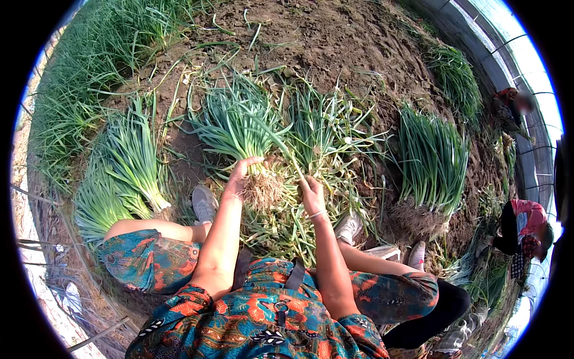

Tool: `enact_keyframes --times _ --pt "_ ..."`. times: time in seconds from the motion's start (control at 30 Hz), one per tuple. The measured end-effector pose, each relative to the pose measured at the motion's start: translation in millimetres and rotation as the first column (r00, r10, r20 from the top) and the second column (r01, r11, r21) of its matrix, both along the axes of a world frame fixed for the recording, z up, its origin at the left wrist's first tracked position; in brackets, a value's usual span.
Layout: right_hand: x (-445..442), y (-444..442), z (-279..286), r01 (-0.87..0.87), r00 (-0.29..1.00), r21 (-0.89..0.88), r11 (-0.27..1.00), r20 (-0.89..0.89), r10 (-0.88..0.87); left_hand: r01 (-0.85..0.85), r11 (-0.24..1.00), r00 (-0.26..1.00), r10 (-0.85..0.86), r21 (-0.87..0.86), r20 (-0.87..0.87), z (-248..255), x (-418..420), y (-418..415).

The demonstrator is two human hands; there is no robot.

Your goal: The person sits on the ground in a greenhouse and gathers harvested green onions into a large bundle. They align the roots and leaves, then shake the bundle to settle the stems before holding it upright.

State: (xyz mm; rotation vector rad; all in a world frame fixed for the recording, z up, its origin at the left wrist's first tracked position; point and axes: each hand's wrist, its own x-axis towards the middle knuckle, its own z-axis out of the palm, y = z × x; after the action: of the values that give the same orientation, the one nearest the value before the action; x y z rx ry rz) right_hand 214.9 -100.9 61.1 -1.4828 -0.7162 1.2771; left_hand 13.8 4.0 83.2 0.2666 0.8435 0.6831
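Observation:
My left hand (pixel 240 177) grips a thick bunch of leafy green allium plants (pixel 237 123) near the base, with its tangled pale roots (pixel 264 190) hanging towards me. To its right, my right hand (pixel 312 197) pinches the lower end of a single stalk (pixel 290 157), whose leaf runs up and left across the held bunch. Just beyond the right hand lies a loose heap of similar plants (pixel 311 125). Stripped yellowish leaves (pixel 287 229) cover the ground below both hands and between my shoes.
Tied-looking bunches with pale bases (pixel 136 161) lie at left. A large rooted bundle (pixel 430 161) rests at right. Uncut green plants (pixel 89 76) grow at upper left, beside bare soil (pixel 341 40). Two people (pixel 511 107) (pixel 529 224) are along the plastic-covered wall; another person's leg (pixel 430 314) is close at right.

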Motion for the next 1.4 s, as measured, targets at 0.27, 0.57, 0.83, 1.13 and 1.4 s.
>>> enact_keyframes --times 0.27,0.57,0.83,1.13,1.4 --pt "-7 16 35 -0.256 0.594 -0.025 0.966 0.785 0.178 0.144 0.989 0.988 -0.145 0.015 0.061 -13 12 -25" --pt "-17 12 37 -0.34 0.447 -0.292 0.894 0.786 0.427 0.109 0.994 0.993 -0.109 -0.01 -0.035 -2 10 -27" --pt "37 14 -22 -0.269 0.359 -0.551 0.79 0.704 0.613 -0.25 0.928 0.934 0.156 0.276 0.32 69 -33 32" --pt "55 122 -68 0.01 0.217 -0.367 0.93 0.909 0.356 -0.142 0.97 0.954 0.187 0.198 -0.234 10 10 -18" --pt "50 116 -63 0.062 0.554 -0.291 0.955 0.806 0.209 0.062 0.996 0.981 -0.072 -0.057 -0.182 -44 2 -1"
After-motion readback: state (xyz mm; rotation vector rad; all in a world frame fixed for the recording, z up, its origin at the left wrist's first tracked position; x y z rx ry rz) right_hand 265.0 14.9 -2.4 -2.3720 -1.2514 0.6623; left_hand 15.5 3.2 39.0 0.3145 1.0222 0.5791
